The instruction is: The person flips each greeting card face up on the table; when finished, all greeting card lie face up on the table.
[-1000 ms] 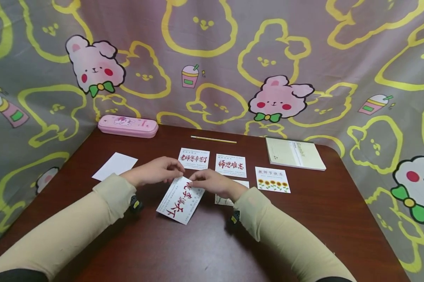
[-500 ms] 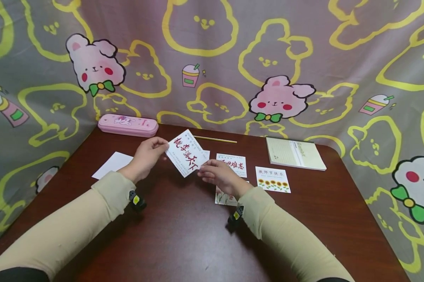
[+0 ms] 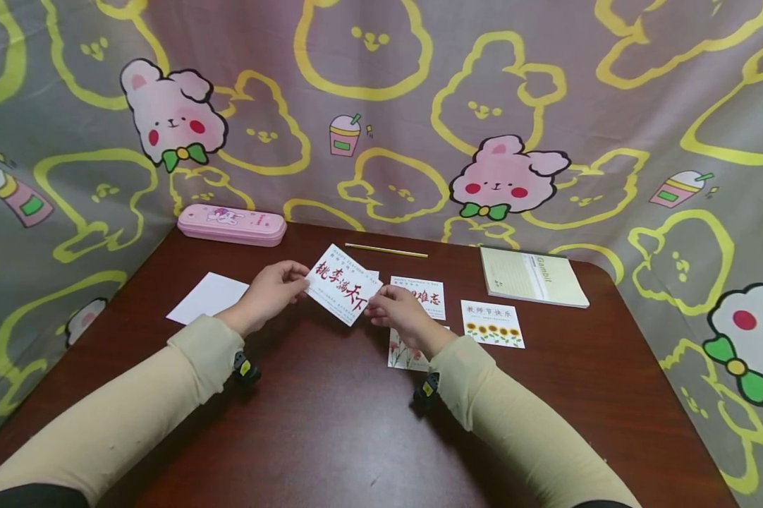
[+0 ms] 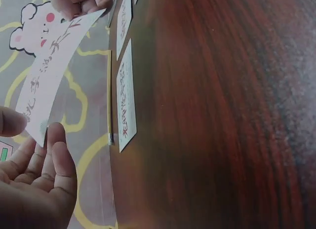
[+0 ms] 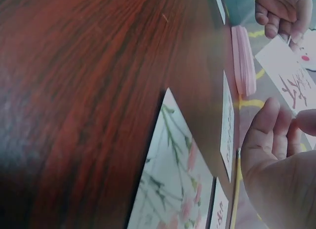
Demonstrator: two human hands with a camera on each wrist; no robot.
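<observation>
A: Both hands pinch one card [image 3: 344,283]: the left hand [image 3: 269,293] takes its left corner, the right hand [image 3: 399,310] its lower right corner, and it is held up off the table [image 3: 331,437].

B: What do the wrist views add?

A: The left wrist view shows the card bowed; the right shows the flower card [image 5: 173,184] lying flat under that wrist.

B: Its axis?

A: It runs from upper left to lower right, with the writing facing the person.

B: And half a second ago?

A: It sat slightly higher. Beyond it lie the pencil [image 3: 386,250] and the pink case [image 3: 232,225].
</observation>
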